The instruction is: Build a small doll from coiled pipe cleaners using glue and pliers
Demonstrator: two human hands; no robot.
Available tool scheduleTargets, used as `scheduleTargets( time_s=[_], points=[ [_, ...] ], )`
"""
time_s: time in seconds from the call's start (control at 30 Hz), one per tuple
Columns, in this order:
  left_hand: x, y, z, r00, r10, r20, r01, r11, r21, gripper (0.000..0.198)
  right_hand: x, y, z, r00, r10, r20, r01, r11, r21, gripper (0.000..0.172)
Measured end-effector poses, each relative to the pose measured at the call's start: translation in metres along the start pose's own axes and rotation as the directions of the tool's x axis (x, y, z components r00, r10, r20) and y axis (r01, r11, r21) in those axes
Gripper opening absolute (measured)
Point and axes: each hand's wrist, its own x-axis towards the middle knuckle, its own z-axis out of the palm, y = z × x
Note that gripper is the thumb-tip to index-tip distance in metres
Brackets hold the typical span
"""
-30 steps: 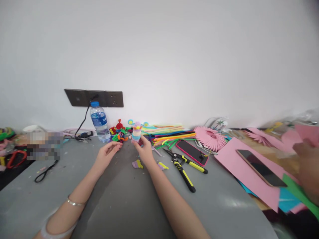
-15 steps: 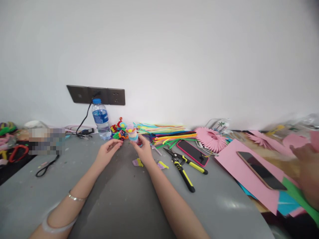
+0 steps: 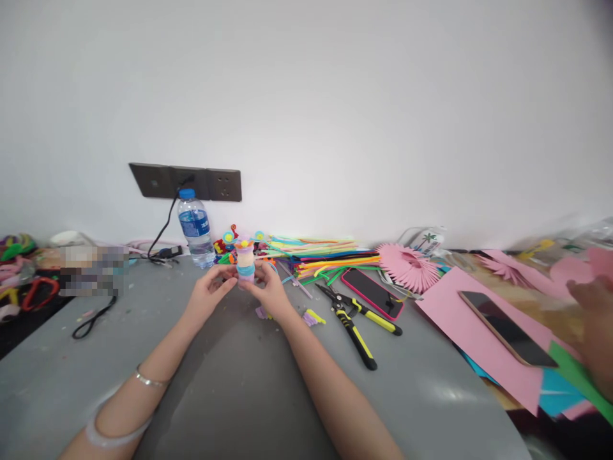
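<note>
A small pastel figure of wound pipe cleaners (image 3: 246, 257) stands upright between my hands, cream in its middle with a blue band and a lilac base. My left hand (image 3: 211, 292) has its thumb and fingers closed at the left side of the base. On the other side, my right hand (image 3: 269, 289) grips the base between thumb and fingers. Short lilac and yellow pipe cleaner pieces (image 3: 313, 317) lie beside my right forearm, and a similar piece is partly hidden by that wrist. Colourful small pipe cleaner figures (image 3: 224, 250) sit just behind.
Bundled pipe cleaners (image 3: 335, 259) lie along the wall. Right of my hands are yellow-black pliers (image 3: 353, 329) and a pink-edged phone (image 3: 372, 294). A water bottle (image 3: 196, 231) stands left. Pink paper (image 3: 445, 313) bears another phone (image 3: 505, 329); another person's hand (image 3: 596, 326) is at far right.
The pastel figure has gone from tilted in my right hand to upright and slightly left. My left hand has come in to meet its base.
</note>
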Motion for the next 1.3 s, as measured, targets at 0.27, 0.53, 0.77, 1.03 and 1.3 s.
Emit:
scheduleTargets(
  time_s=[0.27,0.53,0.77,1.03,1.3],
  points=[
    [-0.003,0.004,0.007,0.994,-0.096,0.050,0.099,0.993,-0.063,0.042,-0.003,0.001,0.004,0.996,0.014,0.092,-0.017,0.999,0.034,0.033],
    [-0.004,0.008,0.008,0.981,-0.184,0.058,0.192,0.961,-0.198,0.051,0.008,-0.003,-0.016,0.995,0.086,-0.049,-0.072,0.972,0.225,0.033],
    [-0.009,0.012,0.012,0.956,-0.252,0.148,0.273,0.952,-0.140,0.046,0.007,0.002,-0.013,0.981,0.191,-0.031,-0.166,0.911,0.378,0.041],
    [-0.011,0.015,0.017,0.960,-0.240,0.141,0.261,0.953,-0.155,0.043,0.008,0.002,-0.011,0.972,0.211,-0.102,-0.152,0.898,0.413,0.039],
    [-0.010,0.007,0.014,0.961,-0.248,0.124,0.263,0.957,-0.120,0.047,0.007,-0.002,-0.017,0.984,0.162,-0.078,-0.120,0.914,0.389,0.031]
  ],
)
